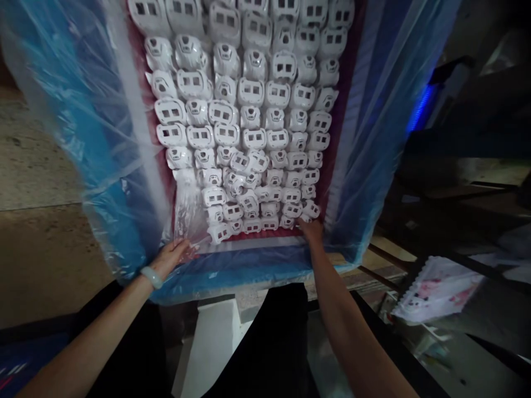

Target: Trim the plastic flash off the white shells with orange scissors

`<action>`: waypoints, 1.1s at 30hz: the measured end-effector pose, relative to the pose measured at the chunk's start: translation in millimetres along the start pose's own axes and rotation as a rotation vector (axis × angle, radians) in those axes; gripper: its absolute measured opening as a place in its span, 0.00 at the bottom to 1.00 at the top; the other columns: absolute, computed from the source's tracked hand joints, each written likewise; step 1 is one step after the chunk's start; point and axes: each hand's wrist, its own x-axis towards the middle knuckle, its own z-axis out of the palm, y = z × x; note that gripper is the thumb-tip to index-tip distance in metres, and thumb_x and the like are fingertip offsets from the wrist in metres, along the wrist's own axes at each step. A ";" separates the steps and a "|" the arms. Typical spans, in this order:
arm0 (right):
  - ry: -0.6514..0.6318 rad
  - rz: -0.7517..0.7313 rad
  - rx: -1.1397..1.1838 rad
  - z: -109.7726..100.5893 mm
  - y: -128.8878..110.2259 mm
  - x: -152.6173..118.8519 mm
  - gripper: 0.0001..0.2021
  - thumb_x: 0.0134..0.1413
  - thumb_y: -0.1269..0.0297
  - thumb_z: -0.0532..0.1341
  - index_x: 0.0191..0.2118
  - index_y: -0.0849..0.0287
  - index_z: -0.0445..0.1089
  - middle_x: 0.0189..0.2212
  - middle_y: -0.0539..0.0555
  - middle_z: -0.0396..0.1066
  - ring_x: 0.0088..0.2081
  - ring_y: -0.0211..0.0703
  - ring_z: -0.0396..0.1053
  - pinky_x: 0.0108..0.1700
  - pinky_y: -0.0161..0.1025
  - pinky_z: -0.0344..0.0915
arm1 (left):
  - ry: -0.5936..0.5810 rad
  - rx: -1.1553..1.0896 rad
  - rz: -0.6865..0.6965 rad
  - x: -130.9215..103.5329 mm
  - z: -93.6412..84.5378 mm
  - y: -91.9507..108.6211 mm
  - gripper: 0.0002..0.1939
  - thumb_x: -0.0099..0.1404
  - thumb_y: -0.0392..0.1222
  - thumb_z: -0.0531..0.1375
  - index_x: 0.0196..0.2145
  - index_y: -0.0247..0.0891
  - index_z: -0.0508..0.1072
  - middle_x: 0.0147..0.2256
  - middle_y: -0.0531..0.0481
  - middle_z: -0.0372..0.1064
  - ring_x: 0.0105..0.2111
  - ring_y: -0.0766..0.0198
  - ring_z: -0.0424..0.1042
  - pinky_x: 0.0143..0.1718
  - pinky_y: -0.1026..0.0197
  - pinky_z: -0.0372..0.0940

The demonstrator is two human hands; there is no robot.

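Observation:
Many white plastic parts (pixel 251 91) stand in rows inside a large box (pixel 257 273) with blue sides, lined with clear plastic film (pixel 188 207). At the near left corner, my left hand (pixel 176 253), with a pale bracelet at the wrist, is closed on the edge of the film. My right hand (pixel 310 228) reaches into the near right corner and touches the parts there; its fingertips are partly hidden among them, so what it holds cannot be made out.
A blue light (pixel 422 108) glows at the upper right. On the right lies a white cloth with pink prints (pixel 440 290), near dark rails. Concrete floor (pixel 41 160) shows on the left. My legs are below the box.

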 end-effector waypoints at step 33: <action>-0.371 -0.145 0.378 -25.8 -34.3 -57.7 0.13 0.59 0.57 0.57 0.42 0.63 0.68 0.36 0.52 0.70 0.33 0.36 0.69 0.34 0.37 0.69 | 0.029 -0.109 0.007 -27.7 19.5 29.6 0.10 0.54 0.43 0.63 0.28 0.35 0.66 0.20 0.53 0.71 0.21 0.63 0.73 0.29 0.63 0.68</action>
